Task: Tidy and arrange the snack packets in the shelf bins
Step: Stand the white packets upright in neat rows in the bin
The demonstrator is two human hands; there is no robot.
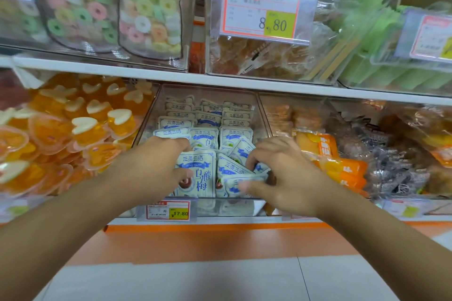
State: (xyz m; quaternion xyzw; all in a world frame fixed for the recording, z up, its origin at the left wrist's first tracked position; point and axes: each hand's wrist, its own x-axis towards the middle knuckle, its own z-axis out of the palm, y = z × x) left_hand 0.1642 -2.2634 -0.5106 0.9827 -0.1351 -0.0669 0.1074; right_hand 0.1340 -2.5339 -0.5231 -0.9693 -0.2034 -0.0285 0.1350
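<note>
A clear plastic bin (263,115) on the lower shelf holds several white-and-blue plum snack packets (236,135), rows upright at the back and looser ones leaning at the front. My left hand (156,166) rests against the big upright front packet (198,173), thumb on its face and fingers curled over its top. My right hand (281,173) is closed on a small white-and-blue packet (242,184) at the bin's front right, pinched between thumb and fingers.
Orange heart-shaped jelly cups (80,129) fill the bin to the left. Orange packets (327,151) and dark wrapped snacks (391,164) lie to the right. A price tag (168,210) hangs on the bin front. The upper shelf (220,79) overhangs, loaded with candy bags.
</note>
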